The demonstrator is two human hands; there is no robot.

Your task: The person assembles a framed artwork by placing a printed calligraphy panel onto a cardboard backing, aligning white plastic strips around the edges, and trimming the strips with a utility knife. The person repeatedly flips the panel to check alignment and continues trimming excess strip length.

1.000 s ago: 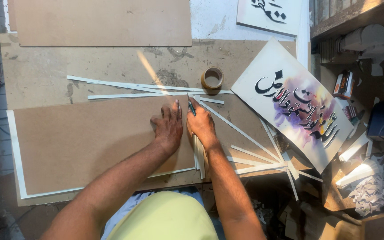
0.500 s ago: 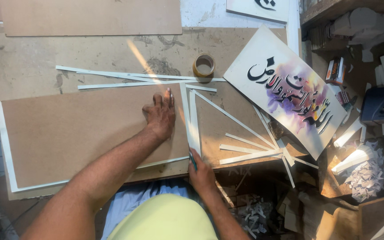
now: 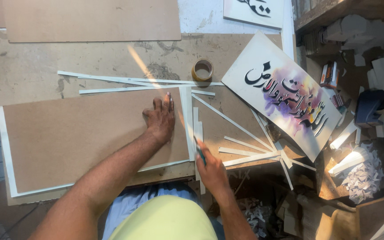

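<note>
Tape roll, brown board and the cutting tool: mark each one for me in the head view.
Tape roll point(image 3: 202, 70), head view, on its brown ring wall.
Brown board point(image 3: 76, 138), head view, on bare face left of the left hand point(image 3: 160, 121).
Cutting tool point(image 3: 199, 151), head view, on the shaft above the right hand point(image 3: 210, 171).

Left hand point(image 3: 160, 120) flat on brown board point(image 3: 81, 138), right hand point(image 3: 210, 166) gripping a cutter point(image 3: 199, 151) beside white strip point(image 3: 186, 120)

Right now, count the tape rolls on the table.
1: the tape roll lies flat above the white strips, left of the painted panel. Others may hide in the clutter at right.
</note>
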